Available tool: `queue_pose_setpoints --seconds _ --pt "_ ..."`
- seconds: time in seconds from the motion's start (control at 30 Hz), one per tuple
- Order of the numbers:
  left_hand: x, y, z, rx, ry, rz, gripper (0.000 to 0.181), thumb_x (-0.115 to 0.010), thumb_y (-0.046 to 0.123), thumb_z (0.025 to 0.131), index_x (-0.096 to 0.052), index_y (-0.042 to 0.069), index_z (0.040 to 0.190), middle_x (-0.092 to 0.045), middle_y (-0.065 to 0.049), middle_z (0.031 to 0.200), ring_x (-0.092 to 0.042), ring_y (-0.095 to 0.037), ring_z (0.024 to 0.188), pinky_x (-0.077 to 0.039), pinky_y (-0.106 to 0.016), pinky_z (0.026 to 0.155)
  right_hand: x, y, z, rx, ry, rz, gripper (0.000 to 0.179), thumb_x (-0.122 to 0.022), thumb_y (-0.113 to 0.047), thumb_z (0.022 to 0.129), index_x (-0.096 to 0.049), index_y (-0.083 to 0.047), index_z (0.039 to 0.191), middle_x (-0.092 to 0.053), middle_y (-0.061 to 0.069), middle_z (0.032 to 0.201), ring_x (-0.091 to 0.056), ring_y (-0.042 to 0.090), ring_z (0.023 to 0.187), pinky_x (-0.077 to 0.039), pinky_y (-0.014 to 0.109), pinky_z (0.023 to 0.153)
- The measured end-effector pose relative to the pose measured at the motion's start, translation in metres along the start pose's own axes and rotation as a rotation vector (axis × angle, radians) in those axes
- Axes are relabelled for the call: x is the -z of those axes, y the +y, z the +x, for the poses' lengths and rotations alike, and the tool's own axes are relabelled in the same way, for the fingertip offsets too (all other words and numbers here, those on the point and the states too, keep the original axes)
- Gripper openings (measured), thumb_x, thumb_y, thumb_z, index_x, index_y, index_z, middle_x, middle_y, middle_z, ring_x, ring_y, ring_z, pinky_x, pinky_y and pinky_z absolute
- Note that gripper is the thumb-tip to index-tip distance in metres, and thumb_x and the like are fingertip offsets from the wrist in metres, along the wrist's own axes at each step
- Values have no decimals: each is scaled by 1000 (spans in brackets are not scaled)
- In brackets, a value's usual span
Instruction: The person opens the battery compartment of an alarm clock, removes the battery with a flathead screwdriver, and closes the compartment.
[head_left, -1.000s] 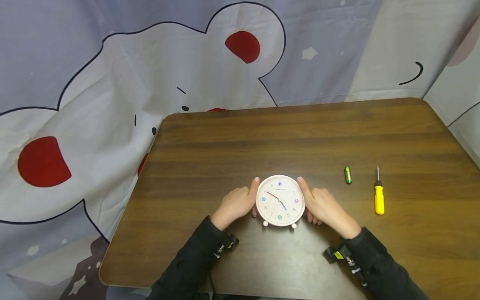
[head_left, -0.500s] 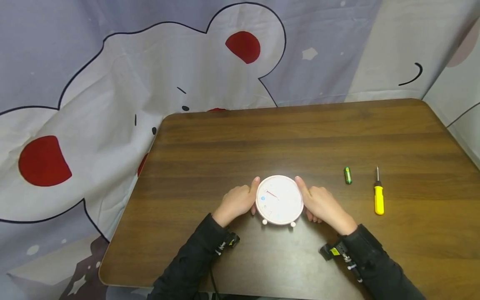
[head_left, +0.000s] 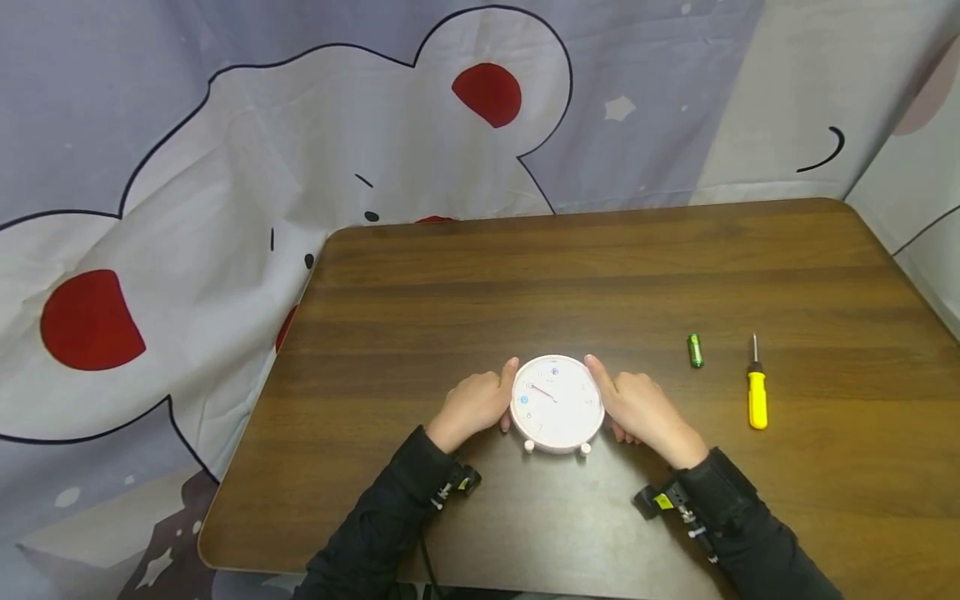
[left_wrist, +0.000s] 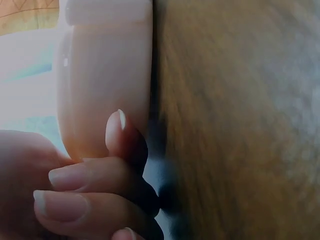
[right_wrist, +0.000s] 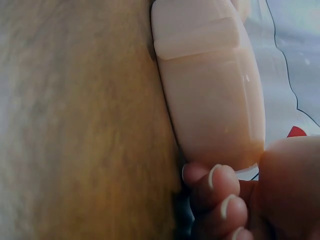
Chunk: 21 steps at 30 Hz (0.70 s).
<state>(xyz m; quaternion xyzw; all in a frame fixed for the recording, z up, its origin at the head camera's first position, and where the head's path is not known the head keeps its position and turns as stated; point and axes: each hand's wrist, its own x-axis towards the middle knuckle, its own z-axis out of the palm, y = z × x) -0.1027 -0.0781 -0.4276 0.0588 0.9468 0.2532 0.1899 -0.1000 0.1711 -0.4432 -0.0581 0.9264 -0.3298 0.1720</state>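
Observation:
A pale pink round alarm clock (head_left: 557, 412) with two small ball feet lies face up at the near middle of the table, and glare washes out much of its dial. My left hand (head_left: 474, 406) grips its left side, thumb at the rim and fingers curled against the casing (left_wrist: 107, 85). On the opposite side my right hand (head_left: 637, 410) holds it the same way. The right wrist view shows fingertips (right_wrist: 223, 182) curled at the lower edge of the clock's side (right_wrist: 210, 105). Its back is hidden.
To the right of the hands, a green battery (head_left: 695, 351) lies on the brown wooden table (head_left: 480, 283). Farther right is a screwdriver (head_left: 757, 400) with a yellow handle. A patterned curtain (head_left: 300, 150) hangs behind the table.
The clock has shifted slightly left and its tilt has changed, so glare now covers part of the dial. My right hand has moved a little left with it.

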Motion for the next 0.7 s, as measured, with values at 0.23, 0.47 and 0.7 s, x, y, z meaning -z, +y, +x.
queue_pose_setpoints --seconds 0.23,0.47,0.7 --pt "-4 -2 5 7 -17 33 87 -10 56 108 -65 16 53 -60 2 54 -57 -19 60 -43 -35 60 -2 1 -1 -14 12 -10 91 -19 -66 104 -58 -8 45 -52 2 40 -51 19 33 -38 32 39" --pt "-3 0 6 11 -20 26 88 -11 55 108 -66 15 52 -60 0 54 -56 -20 58 -41 -34 57 -3 3 1 -6 21 -14 92 -18 -65 104 -57 -9 43 -51 2 40 -51 19 33 -39 32 40" --pt "0 -1 11 -32 -49 -2 90 -10 54 108 -67 15 51 -61 1 55 -53 -19 57 -39 -32 55 2 4 0 -20 21 15 92 -19 -64 105 -60 -8 45 -53 3 41 -54 19 36 -43 33 41"
